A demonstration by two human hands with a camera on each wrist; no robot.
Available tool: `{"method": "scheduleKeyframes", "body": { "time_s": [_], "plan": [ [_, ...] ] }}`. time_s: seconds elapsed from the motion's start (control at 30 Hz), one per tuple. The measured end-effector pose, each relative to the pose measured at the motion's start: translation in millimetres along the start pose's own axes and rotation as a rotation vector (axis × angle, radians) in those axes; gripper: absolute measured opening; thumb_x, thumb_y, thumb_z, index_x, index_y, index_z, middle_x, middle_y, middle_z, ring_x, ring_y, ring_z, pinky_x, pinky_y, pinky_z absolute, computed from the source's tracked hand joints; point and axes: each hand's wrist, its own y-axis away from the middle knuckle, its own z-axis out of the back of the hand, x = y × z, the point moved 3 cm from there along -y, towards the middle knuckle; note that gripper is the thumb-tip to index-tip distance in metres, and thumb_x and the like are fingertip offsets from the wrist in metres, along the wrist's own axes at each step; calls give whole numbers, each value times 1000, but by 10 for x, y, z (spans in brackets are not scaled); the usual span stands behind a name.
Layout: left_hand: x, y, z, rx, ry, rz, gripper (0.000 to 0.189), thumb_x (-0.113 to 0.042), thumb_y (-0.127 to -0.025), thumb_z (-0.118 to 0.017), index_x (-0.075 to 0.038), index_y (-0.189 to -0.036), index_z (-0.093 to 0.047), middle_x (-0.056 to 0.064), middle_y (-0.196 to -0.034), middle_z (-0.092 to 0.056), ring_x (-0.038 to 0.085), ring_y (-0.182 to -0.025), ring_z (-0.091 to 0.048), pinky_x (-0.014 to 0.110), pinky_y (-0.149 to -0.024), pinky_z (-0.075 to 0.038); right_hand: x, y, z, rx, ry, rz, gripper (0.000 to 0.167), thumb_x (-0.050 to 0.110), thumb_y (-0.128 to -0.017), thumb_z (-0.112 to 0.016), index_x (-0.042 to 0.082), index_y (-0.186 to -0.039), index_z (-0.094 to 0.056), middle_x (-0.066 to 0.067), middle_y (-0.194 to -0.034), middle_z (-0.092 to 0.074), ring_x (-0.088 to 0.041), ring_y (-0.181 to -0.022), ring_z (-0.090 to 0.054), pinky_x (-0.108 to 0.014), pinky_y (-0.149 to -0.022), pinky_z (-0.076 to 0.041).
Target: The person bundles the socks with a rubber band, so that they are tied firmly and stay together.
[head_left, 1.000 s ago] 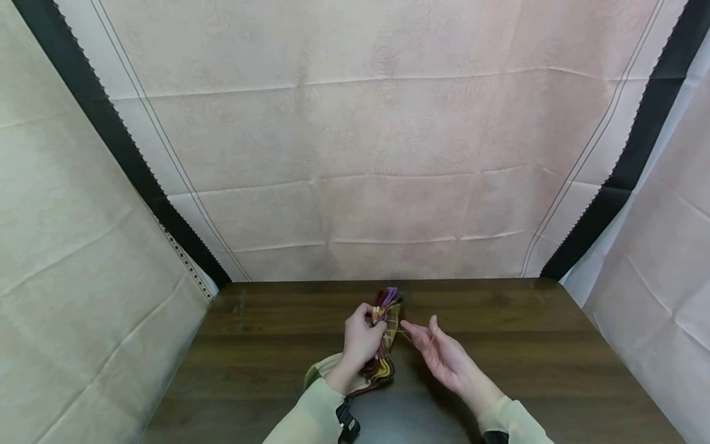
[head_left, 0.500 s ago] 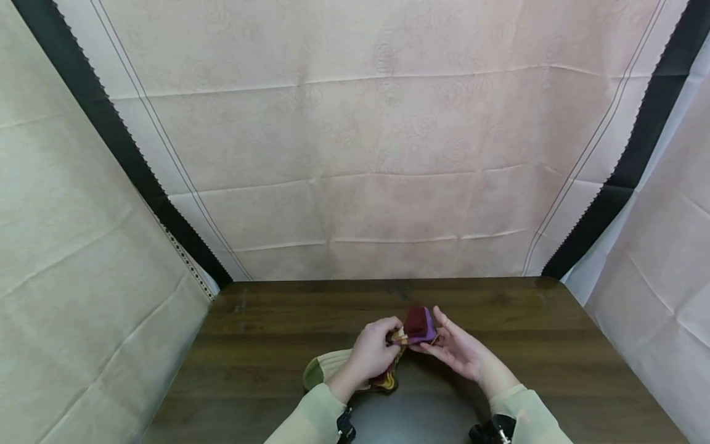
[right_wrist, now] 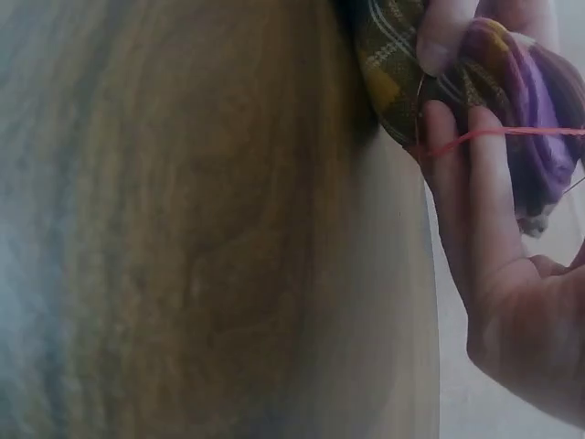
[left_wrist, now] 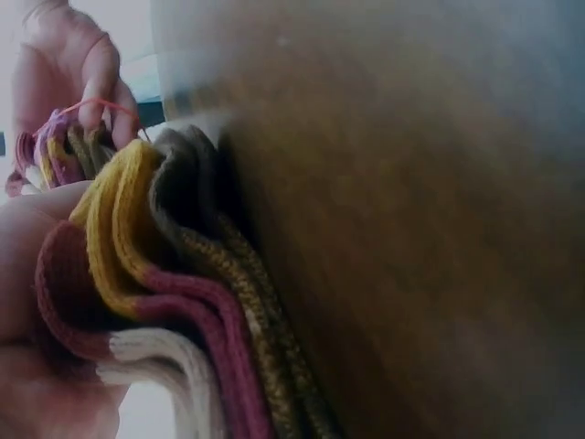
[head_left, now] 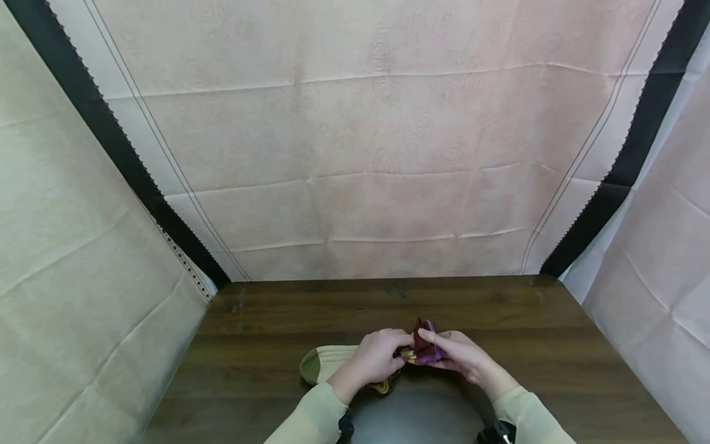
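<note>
My left hand grips a folded bundle of knitted socks around its middle, in maroon, mustard, cream and brown. A pale sock part with a green end sticks out on the left of the wrist. At the bundle's right end, maroon and purple cuffs lie between the thumb and fingers of my right hand. A thin red rubber band is stretched across two right fingers, beside the cuffs. Whether it circles the whole bundle is hidden.
Both hands work just above a dark brown wooden table. Pale fabric walls with black edging stand behind and on both sides. Dark wrist straps show at the sleeves.
The bundle's end has swung from pointing away to pointing right. My right hand, earlier apart with the band stretched from it, has closed in around the cuffs. The green end now shows more.
</note>
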Motion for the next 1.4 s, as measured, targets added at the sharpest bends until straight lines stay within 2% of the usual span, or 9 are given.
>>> {"method": "scheduleKeyframes", "body": {
  "time_s": [0.17,0.43,0.6,0.7,0.77,0.93,1.07,1.23,1.4],
  "plan": [
    [-6,-22,12,34,-29,-10,33,-17,-94,-83,-29,-124,-75,-12,-121,-73,9,-106,-70,30,-78,-59,25,47,37,39,-21,4,68,52,-111,-54,-10,-132,-67,-17,-122,-76,-23,-109,-75,-40,-100,-59],
    [-38,-27,7,65,-31,10,46,-19,-100,-78,-31,-143,-66,-9,-125,-73,11,-107,-70,32,-76,-60,37,47,69,24,6,-7,67,53,-109,-57,-10,-127,-69,-13,-114,-77,-24,-106,-76,-40,-99,-59],
    [-65,-22,-15,76,-90,-32,43,-18,-100,-78,-34,-138,-71,-11,-123,-71,10,-107,-69,30,-75,-60,16,28,42,1,65,-3,70,51,-109,-59,-16,-128,-65,-15,-113,-77,-25,-102,-77,-40,-93,-62],
    [-67,-8,-18,82,-123,-62,41,-18,-98,-78,-36,-134,-74,-12,-123,-70,9,-108,-69,29,-75,-59,-14,8,25,0,107,-2,64,46,-108,-64,-16,-126,-65,-15,-110,-77,-24,-98,-77,-38,-88,-63],
    [-44,9,-13,87,-108,-69,40,-19,-98,-79,-37,-134,-74,-14,-123,-70,8,-109,-68,29,-77,-59,-35,-8,24,3,119,7,60,41,-107,-67,-16,-126,-65,-15,-108,-77,-23,-96,-78,-36,-86,-64],
    [80,63,7,117,50,-22,40,-25,-99,-81,-38,-136,-73,-18,-132,-70,3,-116,-66,28,-89,-58,-83,-28,56,-17,139,91,50,27,-108,-65,-18,-128,-62,-14,-105,-77,-20,-93,-77,-32,-82,-63],
    [146,89,15,136,139,4,40,-28,-100,-80,-37,-138,-72,-17,-138,-68,2,-116,-66,25,-88,-56,-124,-12,52,-41,182,177,45,17,-108,-60,-19,-136,-57,-15,-108,-76,-19,-94,-74,-31,-81,-63],
    [155,97,34,147,153,-5,42,-20,-100,-79,-37,-138,-72,-16,-139,-68,3,-118,-66,24,-86,-55,-165,37,26,-105,275,259,58,10,-102,-67,-14,-151,-47,-21,-120,-72,-22,-99,-70,-30,-80,-61],
    [130,98,60,154,93,-29,43,-14,-97,-79,-36,-133,-75,-16,-138,-69,5,-123,-65,27,-90,-57,-157,73,11,-164,384,310,60,6,-94,-77,-9,-148,-56,-21,-125,-72,-23,-100,-68,-28,-79,-59]
  ]
}}
